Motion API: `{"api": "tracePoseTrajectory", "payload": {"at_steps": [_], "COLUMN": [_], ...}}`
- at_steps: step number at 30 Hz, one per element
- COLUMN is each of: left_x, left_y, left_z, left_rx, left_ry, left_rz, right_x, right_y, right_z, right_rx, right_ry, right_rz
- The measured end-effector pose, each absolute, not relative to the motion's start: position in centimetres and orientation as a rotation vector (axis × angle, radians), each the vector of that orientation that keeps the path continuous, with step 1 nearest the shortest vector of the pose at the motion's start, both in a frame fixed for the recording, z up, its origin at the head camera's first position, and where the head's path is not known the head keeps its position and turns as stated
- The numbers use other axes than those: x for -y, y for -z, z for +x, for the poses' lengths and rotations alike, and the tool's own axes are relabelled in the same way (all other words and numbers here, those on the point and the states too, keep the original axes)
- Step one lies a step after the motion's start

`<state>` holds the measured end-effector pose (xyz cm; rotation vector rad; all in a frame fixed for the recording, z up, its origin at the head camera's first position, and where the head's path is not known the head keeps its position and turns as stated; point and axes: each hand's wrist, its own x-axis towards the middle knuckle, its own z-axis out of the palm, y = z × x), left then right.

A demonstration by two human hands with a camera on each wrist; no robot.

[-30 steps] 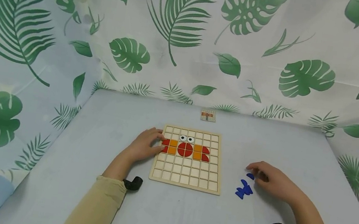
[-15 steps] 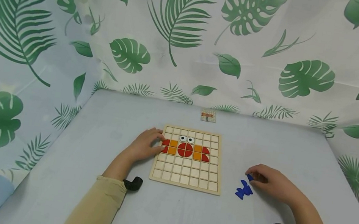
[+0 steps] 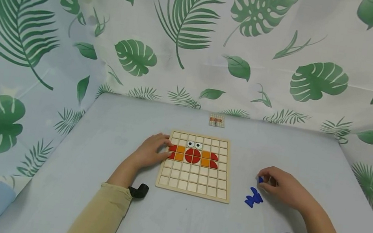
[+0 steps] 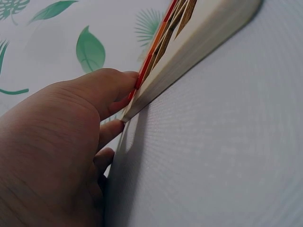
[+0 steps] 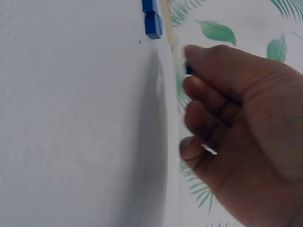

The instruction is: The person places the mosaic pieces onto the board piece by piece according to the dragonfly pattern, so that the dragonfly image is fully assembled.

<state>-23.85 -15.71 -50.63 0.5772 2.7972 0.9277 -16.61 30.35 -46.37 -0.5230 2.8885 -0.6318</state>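
My left hand (image 3: pixel 148 150) rests at the left edge of a square wooden grid board (image 3: pixel 177 184), its fingertips touching the rim and the red piece (image 3: pixel 171 155) there. In the left wrist view the left hand (image 4: pixel 61 127) has its thumb on that edge. My right hand (image 3: pixel 285 188) pinches a small blue piece (image 3: pixel 260 179) between thumb and forefinger, just above the table. Mostly hidden by the fingertips, the blue piece (image 5: pixel 189 69) shows in the right wrist view. Several loose blue pieces (image 3: pixel 254 198) lie close by, left of the right hand.
On the board sit orange pieces (image 3: pixel 179 153), a red circle (image 3: pixel 193 156) and two eye pieces (image 3: pixel 194 144). A small pattern card (image 3: pixel 217 121) lies behind the board. Leaf-printed curtains (image 3: pixel 193 69) bound the table at the back and sides.
My right hand has closed thumb and forefinger on the nearest blue piece and lifted it slightly away from the other blue pieces. The left hand and board have stayed put.
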Motion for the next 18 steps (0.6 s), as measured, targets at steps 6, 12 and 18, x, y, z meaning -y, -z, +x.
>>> {"api": "tracePoseTrajectory", "payload": {"at_steps": [6, 12, 18], "left_x": [15.6, 15.5, 15.5], "left_y": [50.7, 50.7, 50.6], "left_z": [-24.0, -24.0, -23.9], "left_rx": [-2.806, -2.822, -2.830], "left_ry": [-0.920, -0.910, -0.904], "left_rz": [0.591, 0.602, 0.598], "right_x": [-29.2, -27.0, -23.9], "right_y": [45.2, 44.5, 43.6], "right_z": [-16.8, -17.4, -18.2], "right_rx": [-2.887, -2.890, -2.858], "right_ry": [0.647, 0.660, 0.691], "right_rz": [-0.515, -0.534, -0.596]}}
